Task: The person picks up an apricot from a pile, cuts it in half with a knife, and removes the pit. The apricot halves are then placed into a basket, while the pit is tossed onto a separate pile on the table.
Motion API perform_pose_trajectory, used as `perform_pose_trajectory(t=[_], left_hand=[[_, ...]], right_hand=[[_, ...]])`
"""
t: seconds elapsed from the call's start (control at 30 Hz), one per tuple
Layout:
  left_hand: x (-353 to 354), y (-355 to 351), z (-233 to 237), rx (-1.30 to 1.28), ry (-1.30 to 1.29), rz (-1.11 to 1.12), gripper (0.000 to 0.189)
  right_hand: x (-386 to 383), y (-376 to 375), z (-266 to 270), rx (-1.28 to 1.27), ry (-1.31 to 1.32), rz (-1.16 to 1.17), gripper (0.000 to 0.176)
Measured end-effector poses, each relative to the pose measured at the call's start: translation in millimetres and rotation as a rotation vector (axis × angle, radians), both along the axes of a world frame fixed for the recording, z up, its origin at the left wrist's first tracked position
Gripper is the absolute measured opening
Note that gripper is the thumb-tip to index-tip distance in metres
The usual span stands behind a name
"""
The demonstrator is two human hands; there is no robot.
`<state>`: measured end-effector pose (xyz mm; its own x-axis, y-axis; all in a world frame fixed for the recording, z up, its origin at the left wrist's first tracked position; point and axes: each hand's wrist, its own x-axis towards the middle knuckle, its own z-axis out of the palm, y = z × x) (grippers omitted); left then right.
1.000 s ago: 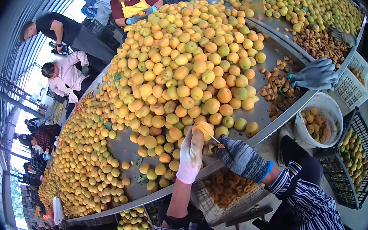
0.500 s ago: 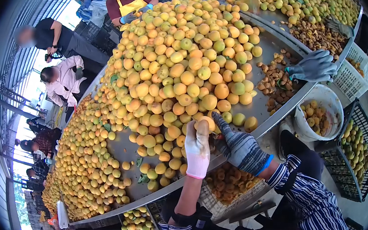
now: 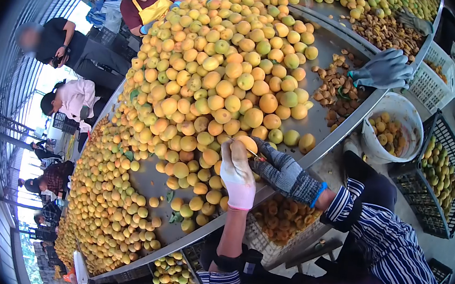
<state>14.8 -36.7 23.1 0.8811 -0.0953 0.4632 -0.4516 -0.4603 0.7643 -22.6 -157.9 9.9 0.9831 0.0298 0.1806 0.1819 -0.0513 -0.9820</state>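
Note:
My left hand (image 3: pixel 238 172), in a white and pink glove, is closed around an apricot (image 3: pixel 248 142) above the table's near edge. My right hand (image 3: pixel 286 172) wears a grey knit glove with a blue cuff. Its fingers are wrapped round a small knife (image 3: pixel 253 153), whose thin blade lies against the apricot; most of the handle is hidden. Beyond both hands a large heap of apricots (image 3: pixel 211 84) covers much of the metal table (image 3: pixel 146 186). Below them stands a crate of split apricot halves (image 3: pixel 285 218).
Apricot pits (image 3: pixel 337 93) and a spare grey glove (image 3: pixel 383 69) lie along the table's right rim. On the floor at right stand a white bucket (image 3: pixel 370 141) of fruit, a black crate (image 3: pixel 454 193) and a white crate (image 3: pixel 436 76). Several people work at the far left.
Both hands have shifted slightly left with the apricot. The knife blade now shows against the fruit, and my right index finger is less extended. The view has moved a little.

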Motion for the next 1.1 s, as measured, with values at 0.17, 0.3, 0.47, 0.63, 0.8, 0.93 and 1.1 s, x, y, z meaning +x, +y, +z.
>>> perform_pose_trajectory(t=[0.17,0.3,0.47,0.63,0.8,0.93,1.1], left_hand=[[5.8,4.9,-17.6,0.046,-0.149,0.003,0.032],[14.3,26.2,-1.2,-0.578,0.696,-0.285,0.037],[14.4,18.1,19.5,-0.969,0.901,-0.197,0.051],[25.4,34.4,3.5,-1.34,1.131,-0.696,0.055],[18.5,31.0,12.6,-1.203,1.046,-0.427,0.051],[21.5,25.8,21.1,-1.193,0.945,-0.31,0.051],[20.9,32.8,17.7,-1.24,0.892,-0.242,0.048]], right_hand=[[4.3,-5.5,10.2,0.525,0.508,0.104,0.034],[3.6,-20.7,26.3,0.811,0.689,0.296,0.023],[6.9,-14.7,18.7,1.022,0.751,0.373,0.025],[10.7,-8.9,12.9,1.178,0.767,0.4,0.027],[16.6,-1.0,-2.5,1.176,0.785,0.268,0.027],[18.2,-3.5,11.2,1.114,0.773,0.197,0.022],[21.1,-5.5,34.7,0.856,0.682,0.15,0.015]])
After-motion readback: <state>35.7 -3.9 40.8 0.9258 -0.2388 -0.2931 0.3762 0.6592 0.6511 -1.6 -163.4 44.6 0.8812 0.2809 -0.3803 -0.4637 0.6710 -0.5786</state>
